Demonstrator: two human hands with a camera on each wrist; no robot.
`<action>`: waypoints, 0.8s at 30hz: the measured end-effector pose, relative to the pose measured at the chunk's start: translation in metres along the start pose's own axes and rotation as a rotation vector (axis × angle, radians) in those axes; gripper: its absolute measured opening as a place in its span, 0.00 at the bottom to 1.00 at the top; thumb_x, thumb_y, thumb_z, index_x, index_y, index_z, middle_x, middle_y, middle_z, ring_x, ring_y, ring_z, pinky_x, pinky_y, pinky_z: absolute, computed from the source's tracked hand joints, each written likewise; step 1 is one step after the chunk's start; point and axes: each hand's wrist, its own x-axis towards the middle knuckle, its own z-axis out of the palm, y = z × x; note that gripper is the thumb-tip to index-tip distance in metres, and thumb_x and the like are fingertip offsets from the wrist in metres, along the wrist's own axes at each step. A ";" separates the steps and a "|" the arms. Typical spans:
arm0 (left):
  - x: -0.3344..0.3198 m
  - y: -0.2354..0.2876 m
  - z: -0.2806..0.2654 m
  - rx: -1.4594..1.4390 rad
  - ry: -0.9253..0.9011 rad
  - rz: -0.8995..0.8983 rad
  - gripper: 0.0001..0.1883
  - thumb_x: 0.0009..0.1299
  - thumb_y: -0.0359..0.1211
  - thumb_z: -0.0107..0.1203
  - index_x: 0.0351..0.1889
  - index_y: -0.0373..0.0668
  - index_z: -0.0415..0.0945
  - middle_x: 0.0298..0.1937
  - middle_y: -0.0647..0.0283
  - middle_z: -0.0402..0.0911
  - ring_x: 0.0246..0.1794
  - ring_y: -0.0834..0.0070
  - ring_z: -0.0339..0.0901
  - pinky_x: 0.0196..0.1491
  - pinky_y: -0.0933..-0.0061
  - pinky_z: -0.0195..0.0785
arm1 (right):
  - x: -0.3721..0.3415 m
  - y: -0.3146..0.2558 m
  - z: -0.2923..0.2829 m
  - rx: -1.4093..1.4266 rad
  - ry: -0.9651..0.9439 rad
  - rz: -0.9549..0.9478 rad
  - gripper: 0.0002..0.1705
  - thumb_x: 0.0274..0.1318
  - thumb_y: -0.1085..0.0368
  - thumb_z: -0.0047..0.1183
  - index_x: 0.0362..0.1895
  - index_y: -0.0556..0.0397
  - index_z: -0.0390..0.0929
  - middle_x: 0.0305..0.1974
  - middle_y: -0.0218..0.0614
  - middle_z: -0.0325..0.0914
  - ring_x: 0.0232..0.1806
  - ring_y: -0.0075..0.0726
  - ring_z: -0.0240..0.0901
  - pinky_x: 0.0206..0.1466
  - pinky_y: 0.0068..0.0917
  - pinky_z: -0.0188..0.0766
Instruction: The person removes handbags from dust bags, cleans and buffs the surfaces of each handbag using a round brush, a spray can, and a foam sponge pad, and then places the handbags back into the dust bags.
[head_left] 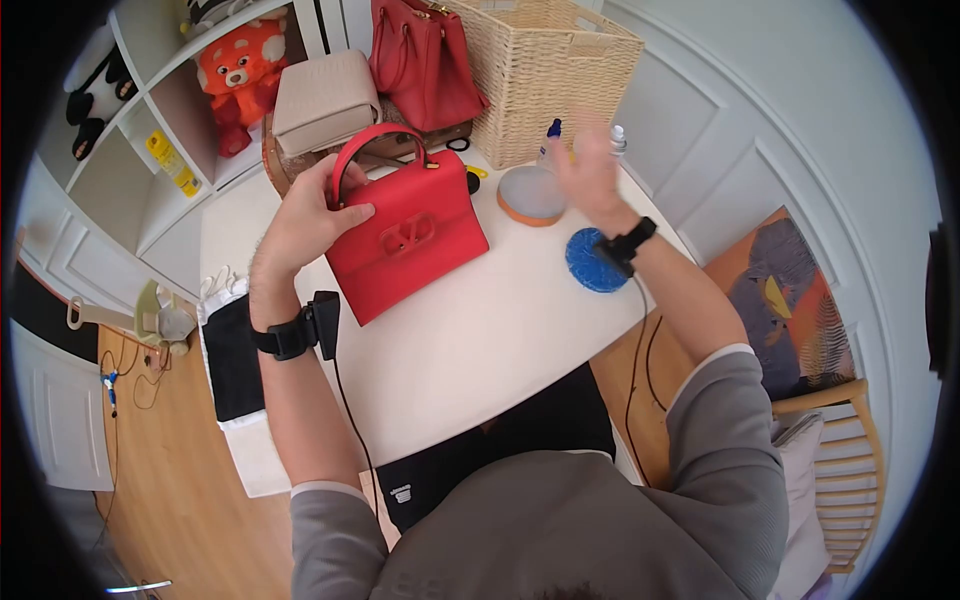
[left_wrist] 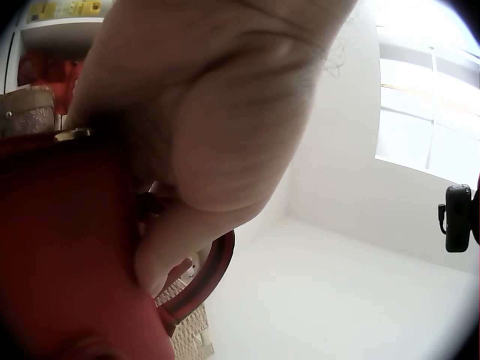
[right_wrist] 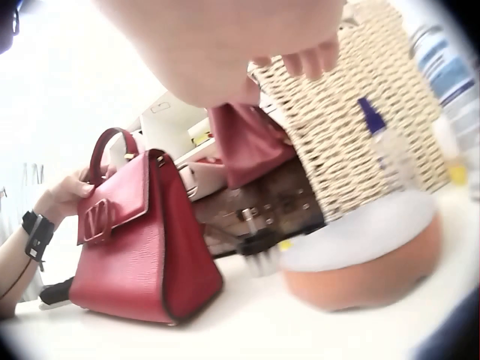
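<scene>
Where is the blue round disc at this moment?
In the head view, the blue round disc lies near the right edge of the white table, partly hidden by the black wrist strap, nearer the person than the orange round container.

We count one pale woven basket [head_left: 545, 90] and two red leather handbags: a flap-front bag [head_left: 405, 265] in front and left of the basket, and a slouchier bag [head_left: 420, 85] just left of it. We see one beige box-shaped bag [head_left: 325, 100] farther left, one round orange tub [head_left: 532, 196] and one round blue disc [head_left: 592, 265] in front, and three bottles: a blue-capped bottle [head_left: 551, 150] and a white-capped bottle [head_left: 618, 138] near its base, a yellow bottle [head_left: 172, 163] far left.
</scene>
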 end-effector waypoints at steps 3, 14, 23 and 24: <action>0.000 0.002 0.005 0.019 0.008 0.006 0.21 0.66 0.24 0.69 0.57 0.34 0.80 0.49 0.62 0.86 0.49 0.74 0.82 0.56 0.69 0.76 | 0.009 0.033 -0.041 -0.030 0.136 0.060 0.40 0.54 0.65 0.70 0.70 0.59 0.69 0.61 0.61 0.78 0.64 0.67 0.73 0.69 0.48 0.71; 0.002 -0.002 0.002 -0.093 -0.065 -0.096 0.16 0.74 0.30 0.65 0.58 0.34 0.84 0.45 0.66 0.87 0.45 0.81 0.81 0.52 0.76 0.76 | -0.031 0.088 -0.018 0.072 -0.171 0.270 0.40 0.58 0.67 0.68 0.73 0.51 0.68 0.56 0.58 0.80 0.59 0.67 0.78 0.62 0.50 0.76; 0.007 -0.015 0.002 -0.065 -0.013 -0.091 0.17 0.82 0.43 0.58 0.53 0.38 0.84 0.43 0.71 0.85 0.46 0.84 0.77 0.53 0.76 0.71 | 0.022 -0.056 -0.074 0.481 0.017 0.008 0.34 0.58 0.74 0.63 0.70 0.51 0.72 0.49 0.40 0.76 0.47 0.45 0.80 0.55 0.40 0.77; 0.007 -0.016 0.003 -0.057 -0.018 -0.103 0.17 0.82 0.43 0.58 0.53 0.38 0.84 0.43 0.71 0.85 0.46 0.84 0.77 0.53 0.76 0.71 | 0.025 -0.083 -0.075 0.689 -0.031 0.094 0.33 0.58 0.74 0.63 0.69 0.51 0.73 0.49 0.39 0.76 0.48 0.40 0.79 0.53 0.38 0.77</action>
